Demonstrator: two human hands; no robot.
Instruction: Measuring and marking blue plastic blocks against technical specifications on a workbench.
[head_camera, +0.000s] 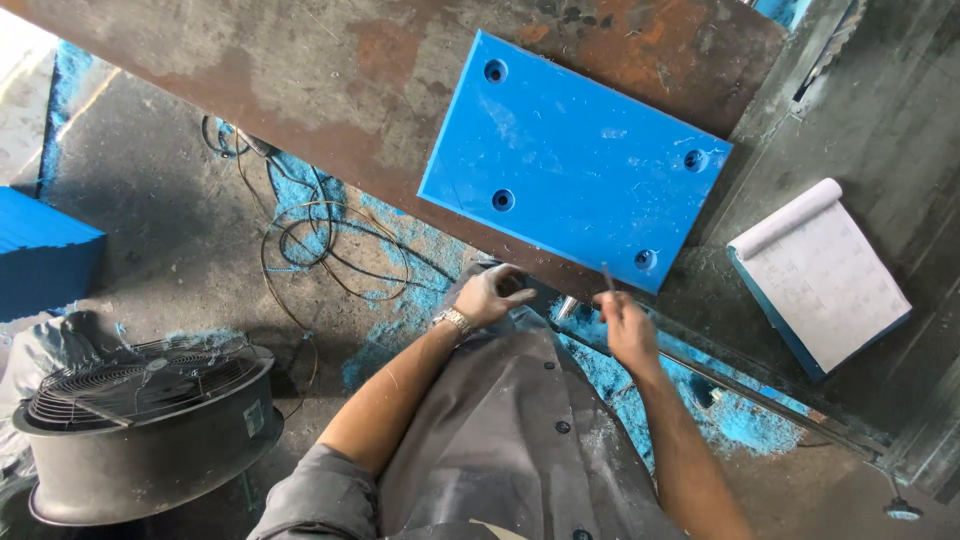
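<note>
A blue rectangular plastic plate (575, 160) with a hole near each corner lies on a rusty steel table (330, 90). My right hand (628, 325) is closed around a thin pencil-like stick (606, 276) whose tip points at the plate's near edge. My left hand (495, 293) is curled at the table's near edge, just left of the plate's near corner, with a watch on its wrist; I cannot make out anything in it.
A notepad on a blue clipboard (825, 275) lies at the right. A round black fan (140, 420) stands on the floor at the lower left. Loose cables (320, 240) and blue shavings (740, 415) cover the floor. A blue block (45, 250) sits at the left.
</note>
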